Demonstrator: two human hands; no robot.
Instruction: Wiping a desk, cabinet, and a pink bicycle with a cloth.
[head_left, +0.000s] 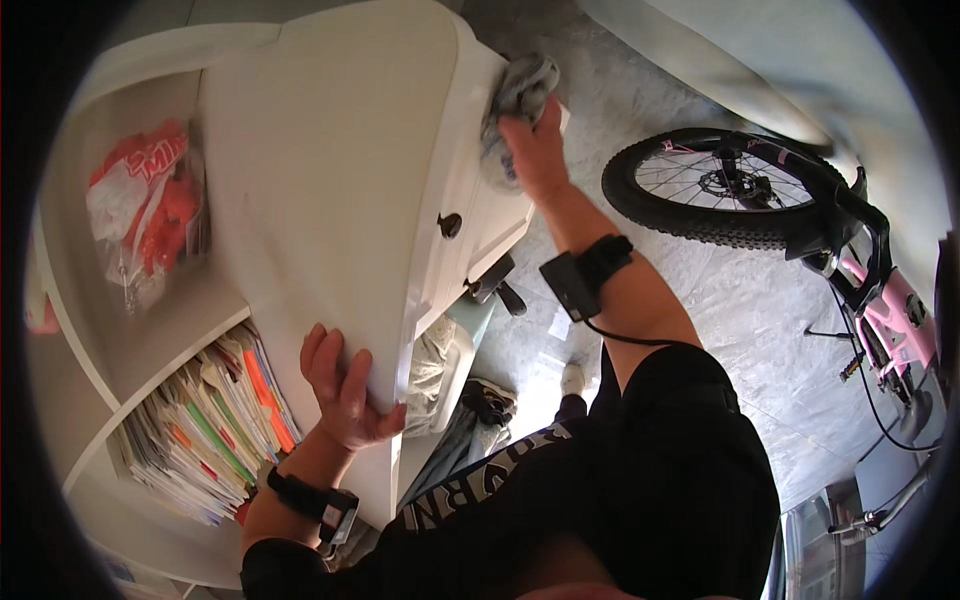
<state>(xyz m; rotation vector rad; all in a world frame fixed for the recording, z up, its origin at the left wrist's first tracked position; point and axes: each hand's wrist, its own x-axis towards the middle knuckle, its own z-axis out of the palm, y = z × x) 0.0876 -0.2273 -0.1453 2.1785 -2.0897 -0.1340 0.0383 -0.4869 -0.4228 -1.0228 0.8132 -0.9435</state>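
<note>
My right hand (536, 154) grips a crumpled grey cloth (525, 90), somewhat blurred, at the far part of the white cabinet's drawer front. Below the cloth, a pale patch with blue marks shows beside the hand; I cannot tell what it is. My left hand (351, 390) rests on the near end of the white cabinet top (330, 172), fingers apart, with the thumb at the front edge. A dark drawer knob (449, 226) sits on the front between the two hands. Both forearms wear black straps with small boxes.
White shelves (180, 341) on the left hold a red and white plastic bag (150, 202) and a row of books and papers (217, 420). A pink bicycle (896, 315) with a black front wheel (720, 187) stands on the right. Below the cabinet front are a white bin (457, 375) and shoes (487, 401).
</note>
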